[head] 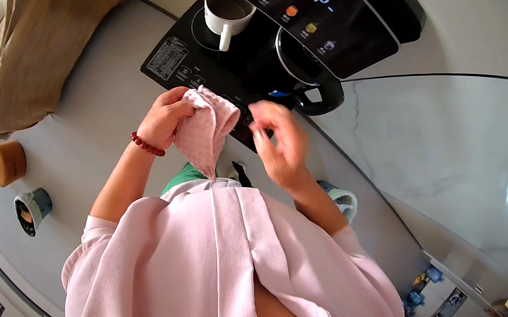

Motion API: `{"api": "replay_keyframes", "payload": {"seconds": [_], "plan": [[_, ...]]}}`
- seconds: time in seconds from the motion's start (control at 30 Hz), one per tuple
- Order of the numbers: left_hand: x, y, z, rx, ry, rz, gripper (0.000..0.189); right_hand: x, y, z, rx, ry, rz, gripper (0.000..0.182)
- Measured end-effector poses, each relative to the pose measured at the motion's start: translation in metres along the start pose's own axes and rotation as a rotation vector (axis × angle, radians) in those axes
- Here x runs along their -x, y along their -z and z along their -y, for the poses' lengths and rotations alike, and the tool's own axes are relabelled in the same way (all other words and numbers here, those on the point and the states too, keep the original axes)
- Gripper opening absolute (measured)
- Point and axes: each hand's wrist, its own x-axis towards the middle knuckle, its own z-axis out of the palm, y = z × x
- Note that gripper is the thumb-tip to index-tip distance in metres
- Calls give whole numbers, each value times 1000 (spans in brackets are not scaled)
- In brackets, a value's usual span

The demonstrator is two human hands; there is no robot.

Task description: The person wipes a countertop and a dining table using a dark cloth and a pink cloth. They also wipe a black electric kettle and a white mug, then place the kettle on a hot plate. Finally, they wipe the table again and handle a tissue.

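Note:
My left hand (pixel 164 119), with a red bead bracelet at the wrist, grips a folded pink waffle-weave cloth (pixel 206 131) by its upper edge. One corner of the cloth hangs down towards my shirt. To the right of it, my right hand (pixel 281 141) is raised and slightly blurred, fingers curled apart from the thumb, with nothing seen between them. Beyond my hands lies the black base of a tea bar machine (pixel 228 69). A white mug (pixel 228 10) stands on its far part, and a kettle with a black handle (pixel 325 100) sits under the lit control panel (pixel 308 1).
A pale marble-look surface (pixel 414 140) extends to the right of the machine. On the floor at left are a lined waste bin (pixel 36 209), a round wooden stool (pixel 8 163) and a brown-covered piece of furniture (pixel 46 47). Another lined bin (pixel 345 203) is partly hidden behind my right arm.

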Motion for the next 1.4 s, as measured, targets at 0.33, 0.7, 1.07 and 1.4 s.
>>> {"api": "replay_keyframes", "payload": {"seconds": [0.33,0.7,1.07,1.4], "plan": [[62,53,2,207,-273,-219,27,-103,-81,-85,-570,-756,-200,29],[41,136,-19,126,-636,-455,29,-118,-94,-93,-413,-899,-405,44],[-99,93,-88,-529,-805,34,36,17,-97,-28,-417,-885,-628,36],[-201,1,-33,-1857,-1166,335,49,28,-103,-20,-375,-942,-732,34]]}}
